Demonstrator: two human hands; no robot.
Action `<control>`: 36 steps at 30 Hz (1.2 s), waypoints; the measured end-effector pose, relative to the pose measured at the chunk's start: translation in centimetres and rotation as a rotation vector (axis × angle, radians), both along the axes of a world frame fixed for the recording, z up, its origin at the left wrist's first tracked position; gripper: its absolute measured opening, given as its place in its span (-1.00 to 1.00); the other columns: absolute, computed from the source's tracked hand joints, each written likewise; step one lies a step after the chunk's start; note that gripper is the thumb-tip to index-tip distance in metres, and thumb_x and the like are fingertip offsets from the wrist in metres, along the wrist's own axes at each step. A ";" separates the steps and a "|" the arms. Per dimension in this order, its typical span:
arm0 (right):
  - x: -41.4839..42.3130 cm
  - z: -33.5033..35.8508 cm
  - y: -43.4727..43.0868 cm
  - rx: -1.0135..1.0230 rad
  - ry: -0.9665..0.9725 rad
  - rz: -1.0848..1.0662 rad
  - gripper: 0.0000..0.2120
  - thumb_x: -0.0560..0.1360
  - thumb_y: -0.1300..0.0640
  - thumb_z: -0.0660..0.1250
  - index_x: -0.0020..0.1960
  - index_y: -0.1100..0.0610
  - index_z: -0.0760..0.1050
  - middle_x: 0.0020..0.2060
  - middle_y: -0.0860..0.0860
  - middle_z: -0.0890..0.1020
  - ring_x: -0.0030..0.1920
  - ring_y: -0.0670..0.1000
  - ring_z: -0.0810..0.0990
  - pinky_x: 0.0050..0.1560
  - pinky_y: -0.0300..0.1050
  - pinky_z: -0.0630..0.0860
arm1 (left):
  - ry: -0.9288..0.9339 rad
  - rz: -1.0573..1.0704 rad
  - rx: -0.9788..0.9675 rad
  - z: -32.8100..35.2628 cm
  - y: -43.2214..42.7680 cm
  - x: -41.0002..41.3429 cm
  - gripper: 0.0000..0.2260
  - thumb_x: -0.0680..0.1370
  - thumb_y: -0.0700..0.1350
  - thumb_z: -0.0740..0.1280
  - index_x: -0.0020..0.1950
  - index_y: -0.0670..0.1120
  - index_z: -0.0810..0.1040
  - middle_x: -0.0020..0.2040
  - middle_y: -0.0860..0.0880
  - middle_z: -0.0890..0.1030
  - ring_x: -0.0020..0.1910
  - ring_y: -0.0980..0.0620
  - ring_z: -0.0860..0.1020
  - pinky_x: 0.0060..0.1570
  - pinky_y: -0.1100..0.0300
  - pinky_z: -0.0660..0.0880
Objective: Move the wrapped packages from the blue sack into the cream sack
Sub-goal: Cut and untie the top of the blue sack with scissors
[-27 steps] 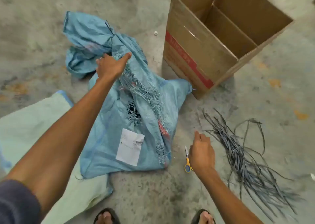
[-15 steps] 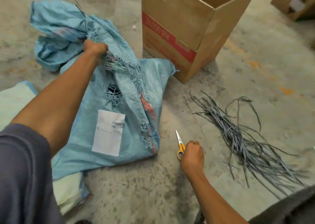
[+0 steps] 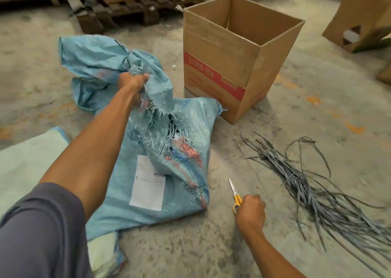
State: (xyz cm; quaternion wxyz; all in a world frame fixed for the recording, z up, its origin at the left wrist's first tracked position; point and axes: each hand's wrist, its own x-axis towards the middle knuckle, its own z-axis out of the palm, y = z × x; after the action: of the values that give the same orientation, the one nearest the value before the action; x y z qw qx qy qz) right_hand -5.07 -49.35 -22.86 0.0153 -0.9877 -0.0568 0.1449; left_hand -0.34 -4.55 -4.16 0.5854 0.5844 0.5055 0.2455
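Blue sack fabric bunches in our left hand, while our right hand grips yellow-handled scissors.

Much stays unseen inside the sacks and past the frame's edges.

The blue sack hides its contents; through the frayed tear only dark gaps show. Its label is too blurred to read. The cream sack runs off at 9 o'clock, the grey straps off at 4 o'clock. The right hand covers the scissors' handles.
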 end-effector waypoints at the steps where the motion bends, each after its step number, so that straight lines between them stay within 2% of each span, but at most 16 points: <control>1: -0.3 0.7 0.5 0.001 0.020 0.000 -0.78 0.55 0.17 0.33 0.18 0.09 0.60 0.11 0.08 0.49 0.11 0.12 0.51 0.00 -0.09 0.61 | 0.054 -0.027 0.102 -0.2 -0.5 0.0 -0.66 0.39 -0.06 0.53 0.12 -0.12 0.61 -0.07 -0.05 0.68 -0.13 -0.02 0.65 -0.05 -0.01 0.64; 2: -0.3 1.0 0.9 -0.001 0.028 0.011 -0.79 0.58 0.15 0.32 0.19 0.11 0.59 0.13 0.09 0.49 0.13 0.12 0.52 0.01 -0.12 0.59 | 0.064 -0.048 0.144 0.2 -1.3 0.2 -0.69 0.41 -0.09 0.51 0.11 -0.12 0.60 -0.06 -0.04 0.67 -0.13 0.00 0.64 -0.03 0.07 0.63; 4: -0.3 2.5 1.7 0.032 0.031 0.019 -0.75 0.63 0.08 0.27 0.22 0.19 0.57 0.18 0.11 0.48 0.18 0.13 0.53 0.02 -0.12 0.52 | 0.004 -0.107 0.120 1.0 -1.9 0.2 -0.80 0.42 -0.14 0.47 -0.02 -0.11 0.54 -0.21 -0.03 0.58 -0.30 0.05 0.52 -0.23 0.16 0.54; 7: 0.5 5.1 3.3 0.178 -0.053 0.040 -0.69 0.65 0.05 0.24 0.24 0.27 0.52 0.19 0.12 0.46 0.14 0.12 0.56 0.01 -0.09 0.51 | -0.185 -0.197 -0.072 2.7 -2.9 -0.5 -0.88 0.39 -0.23 0.37 -0.13 -0.11 0.47 -0.36 0.00 0.44 -0.44 0.05 0.41 -0.44 0.24 0.41; 10: 2.1 8.2 5.6 0.429 -0.171 0.076 -0.75 0.61 0.11 0.30 0.14 0.28 0.54 0.12 0.13 0.48 0.03 0.13 0.58 -0.01 -0.07 0.49 | -0.475 -0.254 -0.320 4.3 -3.2 -1.9 -0.80 0.28 -0.22 0.31 -0.12 -0.13 0.44 -0.28 -0.07 0.50 -0.34 -0.07 0.50 -0.30 0.17 0.50; 14: 5.6 13.6 10.6 0.746 -0.322 0.198 -0.91 0.55 0.17 0.39 -0.06 0.21 0.58 0.02 0.09 0.56 -0.03 0.04 0.54 -0.12 -0.24 0.29 | -0.780 -0.124 -0.370 7.0 -2.2 -3.8 -0.85 0.36 -0.16 0.27 -0.10 -0.15 0.48 -0.09 -0.12 0.59 -0.14 -0.12 0.58 -0.07 0.09 0.54; 16: 7.2 16.7 14.4 0.866 -0.349 0.277 -0.93 0.50 0.18 0.43 -0.12 0.20 0.62 -0.04 0.08 0.60 -0.02 0.01 0.56 -0.04 -0.23 0.41 | -0.910 -0.051 -0.401 8.7 -1.2 -4.8 -0.84 0.40 -0.08 0.29 -0.12 -0.15 0.53 -0.03 -0.14 0.63 -0.08 -0.13 0.62 -0.01 0.09 0.56; 18: 8.7 19.8 18.5 0.914 -0.310 0.357 -0.89 0.49 0.16 0.44 -0.18 0.18 0.64 -0.18 0.07 0.63 -0.12 0.00 0.56 -0.08 -0.09 0.51 | -0.947 -0.066 -0.458 10.0 -0.8 -5.6 -0.68 0.52 0.02 0.21 -0.17 -0.16 0.65 -0.10 -0.15 0.67 -0.15 -0.12 0.67 -0.05 0.12 0.59; 21: 10.5 25.9 24.5 0.868 -0.126 0.474 -0.70 0.51 0.08 0.39 -0.38 0.12 0.59 -0.49 0.03 0.50 -0.44 -0.07 0.40 -0.27 -0.13 0.37 | -0.751 -0.209 -0.545 11.3 0.3 -5.9 -0.45 0.60 0.18 0.09 -0.11 -0.21 0.69 -0.06 -0.22 0.69 -0.20 -0.15 0.69 -0.06 0.05 0.52; 23: 11.5 29.3 27.7 0.865 -0.008 0.486 -0.68 0.51 0.07 0.39 -0.37 0.18 0.62 -0.49 0.05 0.49 -0.44 -0.09 0.38 -0.29 -0.14 0.37 | -0.489 -0.267 -0.507 11.7 2.0 -5.9 -0.44 0.67 0.17 0.05 -0.08 -0.24 0.62 -0.07 -0.23 0.70 -0.30 -0.13 0.69 -0.15 0.01 0.53; 26: 14.1 32.1 31.6 0.900 0.089 0.453 -0.61 0.52 0.03 0.40 -0.13 0.40 0.66 -0.37 0.15 0.55 -0.30 -0.03 0.47 -0.25 -0.14 0.35 | -0.090 -0.395 -0.392 12.0 3.6 -5.5 -0.51 0.64 0.17 0.17 -0.01 -0.26 0.58 -0.23 -0.19 0.71 -0.35 -0.09 0.68 -0.20 0.02 0.65; 28: 15.7 33.2 33.5 0.919 0.174 0.439 -0.52 0.53 -0.01 0.40 0.03 0.47 0.60 -0.28 0.12 0.53 -0.17 0.08 0.63 -0.19 -0.09 0.43 | 0.085 -0.510 -0.352 11.6 3.8 -5.5 -0.56 0.55 0.16 0.34 0.13 -0.22 0.60 -0.11 -0.17 0.72 -0.24 -0.08 0.69 -0.01 -0.05 0.63; 29: 16.3 33.6 34.3 0.937 0.238 0.426 -0.51 0.54 -0.01 0.39 0.08 0.48 0.58 -0.21 0.15 0.56 0.00 0.16 0.68 -0.12 -0.02 0.52 | 0.155 -0.552 -0.338 11.5 3.7 -5.6 -0.54 0.48 0.14 0.44 0.19 -0.19 0.60 -0.03 -0.17 0.71 -0.18 -0.09 0.68 0.07 -0.08 0.60; 31: 16.8 33.1 35.9 1.009 0.403 0.389 -0.54 0.57 0.00 0.36 0.11 0.45 0.58 0.06 0.22 0.64 0.20 0.21 0.61 0.15 0.11 0.58 | 0.270 -0.540 -0.277 10.6 3.3 -5.6 -0.34 0.34 0.14 0.57 0.33 -0.18 0.54 0.20 -0.20 0.63 0.08 -0.14 0.63 0.25 -0.13 0.50; 33: 16.3 31.7 36.8 1.049 0.567 0.359 -0.67 0.59 0.00 0.34 0.08 0.30 0.53 0.23 0.20 0.57 0.21 0.16 0.56 0.26 0.16 0.53 | 0.330 -0.513 -0.229 10.1 2.5 -5.5 -0.17 0.31 0.15 0.58 0.46 -0.18 0.39 0.44 -0.21 0.42 0.38 -0.18 0.44 0.42 -0.11 0.32; 36: 15.7 28.1 38.4 0.979 0.746 0.348 -0.66 0.61 -0.03 0.31 0.19 0.23 0.42 0.23 0.22 0.55 0.17 0.15 0.57 0.19 0.17 0.55 | 0.325 -0.489 -0.220 9.4 2.4 -5.3 -0.24 0.27 0.27 0.57 0.32 -0.14 0.52 0.32 -0.15 0.55 0.26 -0.11 0.52 0.34 -0.04 0.43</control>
State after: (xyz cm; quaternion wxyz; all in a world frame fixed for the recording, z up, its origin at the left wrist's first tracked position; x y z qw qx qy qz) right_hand 10.62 -10.92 5.28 0.4598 -0.7258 -0.2667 0.4366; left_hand -5.65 -2.18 5.27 0.5985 0.6533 0.4604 -0.0555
